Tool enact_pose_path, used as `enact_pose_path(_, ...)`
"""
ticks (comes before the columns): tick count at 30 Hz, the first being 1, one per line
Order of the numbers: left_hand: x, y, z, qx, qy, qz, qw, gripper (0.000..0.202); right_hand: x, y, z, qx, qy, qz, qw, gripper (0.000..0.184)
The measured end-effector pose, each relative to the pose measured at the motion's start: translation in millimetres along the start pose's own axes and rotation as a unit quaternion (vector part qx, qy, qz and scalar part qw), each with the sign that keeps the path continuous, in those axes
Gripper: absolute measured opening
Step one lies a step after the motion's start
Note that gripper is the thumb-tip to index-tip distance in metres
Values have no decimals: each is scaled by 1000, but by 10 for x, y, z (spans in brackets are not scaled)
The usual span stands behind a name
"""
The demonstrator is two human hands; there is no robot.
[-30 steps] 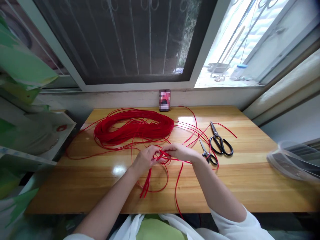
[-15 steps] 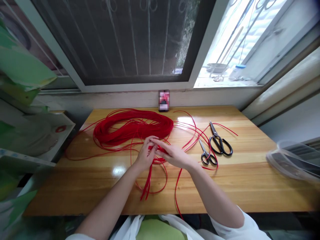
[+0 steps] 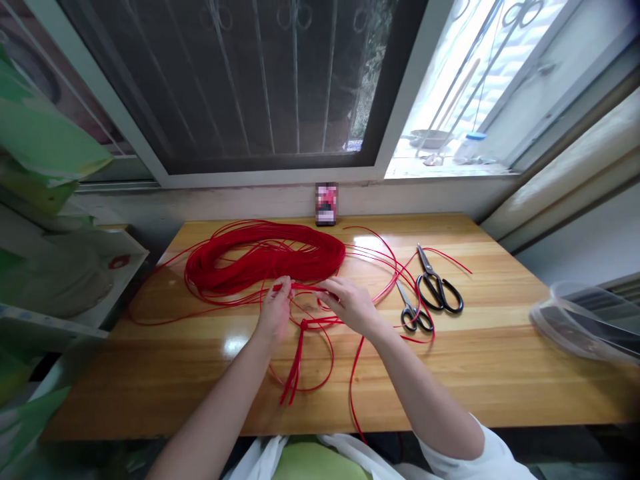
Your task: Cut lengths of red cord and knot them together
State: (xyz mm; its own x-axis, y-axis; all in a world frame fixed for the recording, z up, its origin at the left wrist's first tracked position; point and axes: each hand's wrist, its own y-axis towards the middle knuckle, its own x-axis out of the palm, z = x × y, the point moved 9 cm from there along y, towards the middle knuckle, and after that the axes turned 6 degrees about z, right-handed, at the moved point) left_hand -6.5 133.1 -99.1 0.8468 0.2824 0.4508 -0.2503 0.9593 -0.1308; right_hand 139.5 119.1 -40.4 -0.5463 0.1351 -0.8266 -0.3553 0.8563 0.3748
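Between my two hands a short stretch of red cord (image 3: 306, 287) runs level above the table. My left hand (image 3: 276, 308) pinches its left end, and my right hand (image 3: 347, 303) has its fingers closed on the right end. Just below them hangs a knotted bundle of red cord (image 3: 299, 357), its loose ends pointing toward the table's front edge. Behind my hands lies a large coil of red cord (image 3: 220, 263). Cord strands loop off to the right, passing over the small scissors (image 3: 409, 312).
Large black-handled scissors (image 3: 439, 287) lie at the right of the wooden table (image 3: 480, 373). A phone (image 3: 327, 204) leans on the wall at the back. A clear plastic container (image 3: 575, 320) stands at the right edge. One strand (image 3: 354, 393) hangs over the front edge.
My hands were close together over the cord; now they have moved apart, with cord stretched between them. The knot of the bundle below has come into view.
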Motion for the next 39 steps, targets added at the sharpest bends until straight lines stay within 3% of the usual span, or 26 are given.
enact_pose_path(3, -110, 57, 97, -5, -57, 31, 998, 26, -18, -20, 110, 2, -26, 16, 1000, 36)
enact_pose_path(6, -176, 97, 193, 5, -58, 38, 998, 23, -24, -48, 171, -6, 17, 31, 999, 35)
enact_pose_path(10, -238, 114, 250, -5, -74, 39, 996, 21, 69, -86, 227, 19, 85, -19, 996, 34)
enact_pose_path(14, -372, 112, 264, -20, -82, 57, 995, 18, 102, -90, 265, 41, 56, -53, 996, 35)
enact_pose_path(19, -644, 161, 266, -38, -52, 87, 994, 18, 36, -24, 215, 22, 13, -50, 998, 34)
enact_pose_path(25, -926, 286, 379, -24, -23, 136, 990, 17, 30, 25, 80, -19, 95, -56, 994, 31)
enact_pose_path(33, -992, 315, 289, -22, -3, 139, 990, 24, 240, -2, 336, -10, 41, -15, 999, 34)
enact_pose_path(39, -1054, 394, 212, -20, 58, 167, 984, 28, 262, -42, 420, -4, -37, 35, 999, 38)
